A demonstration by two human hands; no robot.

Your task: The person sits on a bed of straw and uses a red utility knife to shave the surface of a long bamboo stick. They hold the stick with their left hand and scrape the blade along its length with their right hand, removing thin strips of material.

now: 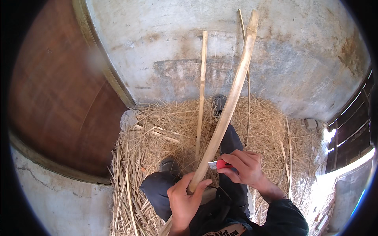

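A long split bamboo pole (228, 103) slants up from my lap, its far end in front of the wall. Near its lower end my left hand (186, 198) wraps round it, thumb on the right side. In my right hand (245, 166) is a red utility knife (223, 164), fingers closed round the handle. Its short metal blade points left and lies at the pole's right edge, just above my left hand; whether it cuts in, I cannot tell. Between my legs and shoes (169, 165), straw and shavings cover the ground.
A thin bamboo strip (202, 78) stands against the stained wall (165, 47), left of the pole. Another narrow stick (248, 90) leans behind the pole. Straw (267, 129) covers the floor. A brown door (59, 94) is at the left, and slats (352, 129) at the right.
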